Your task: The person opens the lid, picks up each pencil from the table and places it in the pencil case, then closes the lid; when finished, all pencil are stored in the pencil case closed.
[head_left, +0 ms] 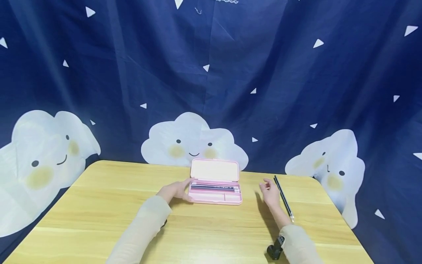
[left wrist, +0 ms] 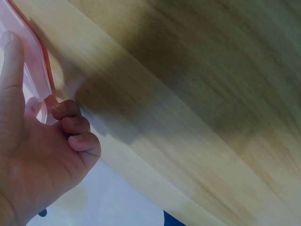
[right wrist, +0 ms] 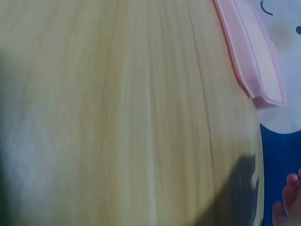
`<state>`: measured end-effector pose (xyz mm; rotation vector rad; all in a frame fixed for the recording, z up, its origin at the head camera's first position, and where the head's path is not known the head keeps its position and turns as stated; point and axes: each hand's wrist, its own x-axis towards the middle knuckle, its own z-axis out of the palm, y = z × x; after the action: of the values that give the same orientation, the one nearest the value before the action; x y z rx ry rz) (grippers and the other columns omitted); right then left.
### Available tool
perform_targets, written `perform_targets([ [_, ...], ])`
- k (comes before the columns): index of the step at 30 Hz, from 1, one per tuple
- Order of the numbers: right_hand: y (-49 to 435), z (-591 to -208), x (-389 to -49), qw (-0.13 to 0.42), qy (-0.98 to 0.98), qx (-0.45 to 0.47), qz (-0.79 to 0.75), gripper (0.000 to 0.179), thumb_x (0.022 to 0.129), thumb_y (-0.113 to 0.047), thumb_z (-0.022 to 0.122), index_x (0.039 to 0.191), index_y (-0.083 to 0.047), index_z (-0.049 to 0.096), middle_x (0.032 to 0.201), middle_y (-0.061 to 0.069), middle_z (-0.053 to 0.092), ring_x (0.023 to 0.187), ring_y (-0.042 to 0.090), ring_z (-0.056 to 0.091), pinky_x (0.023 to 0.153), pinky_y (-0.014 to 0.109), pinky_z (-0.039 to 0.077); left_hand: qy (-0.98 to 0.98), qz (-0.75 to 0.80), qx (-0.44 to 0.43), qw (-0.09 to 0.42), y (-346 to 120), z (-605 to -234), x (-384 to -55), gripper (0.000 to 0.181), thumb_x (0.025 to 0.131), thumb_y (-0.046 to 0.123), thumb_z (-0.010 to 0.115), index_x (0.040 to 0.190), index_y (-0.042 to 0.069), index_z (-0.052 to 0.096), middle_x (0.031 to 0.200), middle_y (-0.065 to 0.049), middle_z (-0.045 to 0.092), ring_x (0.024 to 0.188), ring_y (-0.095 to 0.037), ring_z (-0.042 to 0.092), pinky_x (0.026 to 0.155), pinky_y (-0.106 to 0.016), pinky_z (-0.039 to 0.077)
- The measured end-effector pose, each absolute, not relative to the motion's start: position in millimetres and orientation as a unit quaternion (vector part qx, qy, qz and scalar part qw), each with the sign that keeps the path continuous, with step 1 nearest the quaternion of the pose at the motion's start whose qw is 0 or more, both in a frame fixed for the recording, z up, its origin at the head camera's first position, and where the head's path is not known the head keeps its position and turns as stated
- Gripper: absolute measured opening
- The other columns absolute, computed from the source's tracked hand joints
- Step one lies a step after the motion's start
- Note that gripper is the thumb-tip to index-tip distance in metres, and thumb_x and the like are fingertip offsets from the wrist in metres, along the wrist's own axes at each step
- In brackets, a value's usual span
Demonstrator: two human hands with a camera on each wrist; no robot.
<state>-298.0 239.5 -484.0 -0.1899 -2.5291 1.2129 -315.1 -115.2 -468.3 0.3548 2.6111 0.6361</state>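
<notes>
An open pink pencil case [head_left: 233, 197] sits at the back middle of the table, its lid raised towards the curtain. Several dark pencils [head_left: 214, 188] lie in its long rear compartment. My left hand [head_left: 174, 191] grips the case's left end, with the thumb at the front corner and a finger near the hinge. In the left wrist view, the other fingers curl beside the case [left wrist: 30, 56]. My right hand [head_left: 271, 194] hovers above the table with loosely bent fingers and nothing in them. Just right of it lie dark pencils [head_left: 286, 201], side by side, on the tabletop.
The light wooden table [head_left: 211, 234] reaches back to a dark blue curtain [head_left: 211, 80] printed with clouds and white triangles. Smaller compartments line the front of the case. A black wrist camera [head_left: 275, 249] hangs under my right sleeve.
</notes>
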Motion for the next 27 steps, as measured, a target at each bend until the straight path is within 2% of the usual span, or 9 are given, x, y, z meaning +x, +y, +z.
perform_targets([
  [6, 253, -479, -291, 0.127, -0.899, -0.126, 0.401, 0.043, 0.091, -0.021, 0.052, 0.126, 0.003, 0.048, 0.113, 0.027, 0.050, 0.104, 0.043, 0.043, 0.083, 0.054, 0.036, 0.942, 0.230, 0.129, 0.211, -116, -466, -314, 0.098, 0.068, 0.039, 0.077, 0.145, 0.018, 0.021, 0.137, -0.029, 0.036, 0.124, -0.044, 0.037, 0.101, -0.056, 0.031],
  [13, 269, -477, -282, 0.050, -0.928, -0.139, 0.343, 0.054, 0.092, -0.031, 0.048, 0.135, 0.000, 0.035, 0.129, 0.033, 0.031, 0.114, 0.051, 0.027, 0.088, 0.063, 0.028, 0.942, 0.227, 0.124, 0.212, -115, -466, -314, 0.098, 0.068, 0.039, 0.077, 0.145, 0.018, 0.021, 0.138, -0.028, 0.036, 0.124, -0.043, 0.038, 0.101, -0.056, 0.032],
  [16, 276, -478, -278, 0.032, -0.936, -0.144, 0.319, 0.059, 0.092, -0.033, 0.048, 0.137, -0.001, 0.030, 0.131, 0.035, 0.025, 0.115, 0.052, 0.024, 0.088, 0.063, 0.028, 0.942, 0.228, 0.126, 0.212, -115, -467, -314, 0.098, 0.068, 0.039, 0.078, 0.145, 0.018, 0.021, 0.137, -0.028, 0.037, 0.123, -0.043, 0.038, 0.101, -0.056, 0.032],
  [22, 282, -477, -271, 0.018, -0.942, -0.145, 0.301, 0.062, 0.090, -0.033, 0.049, 0.137, 0.001, 0.028, 0.127, 0.035, 0.028, 0.114, 0.052, 0.026, 0.086, 0.061, 0.032, 0.943, 0.224, 0.128, 0.209, -116, -466, -314, 0.097, 0.068, 0.039, 0.077, 0.145, 0.017, 0.022, 0.137, -0.028, 0.037, 0.123, -0.043, 0.039, 0.101, -0.055, 0.032],
  [27, 283, -479, -267, 0.008, -0.942, -0.140, 0.304, 0.062, 0.090, -0.031, 0.050, 0.136, 0.003, 0.027, 0.125, 0.036, 0.026, 0.114, 0.052, 0.023, 0.087, 0.062, 0.029, 0.943, 0.224, 0.127, 0.211, -116, -467, -315, 0.098, 0.068, 0.039, 0.078, 0.145, 0.017, 0.022, 0.137, -0.028, 0.037, 0.124, -0.043, 0.038, 0.101, -0.055, 0.032],
])
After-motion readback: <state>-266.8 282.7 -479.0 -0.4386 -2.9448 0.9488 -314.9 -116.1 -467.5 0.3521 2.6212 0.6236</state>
